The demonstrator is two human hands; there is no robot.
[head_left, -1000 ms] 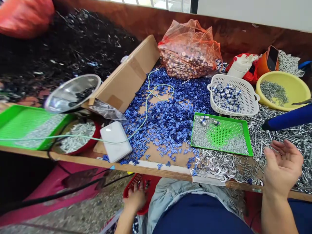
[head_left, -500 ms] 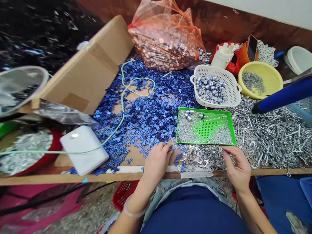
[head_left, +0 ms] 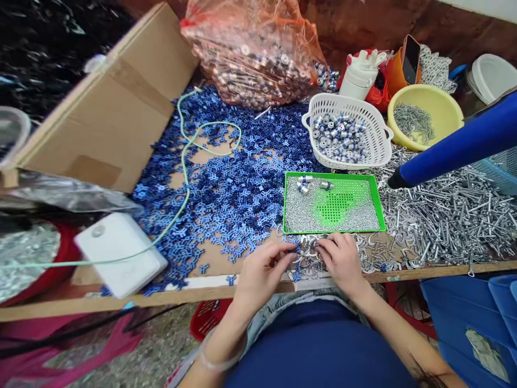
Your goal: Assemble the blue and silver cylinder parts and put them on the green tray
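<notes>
My left hand [head_left: 264, 269] is at the near edge of the table, thumb and forefinger closed towards each other. Whatever lies between them is too small to make out. Facing it, my right hand [head_left: 341, 263] has its fingertips pinched together over a pile of curved silver metal pieces [head_left: 363, 252]; anything in that pinch is hidden. Just beyond both hands lies a green tray [head_left: 382, 210] of tiny silver bits, with several silver-and-blue cylinders [head_left: 302, 187] at its far left. Blue three-armed pieces [head_left: 242, 199] spread to the left of the hands.
A white basket [head_left: 385, 151] of cylinders stands behind the tray, beside a yellow bowl [head_left: 448, 116]. Long metal pins [head_left: 456, 221] heap at the right under a blue rod [head_left: 456, 145]. Left are a white box [head_left: 121, 253], a green cord [head_left: 183, 161] and cardboard [head_left: 105, 113].
My right hand has moved left from the tray's right corner, close to my left hand. My left hand has turned its fingers more to the right. The camera view has shifted.
</notes>
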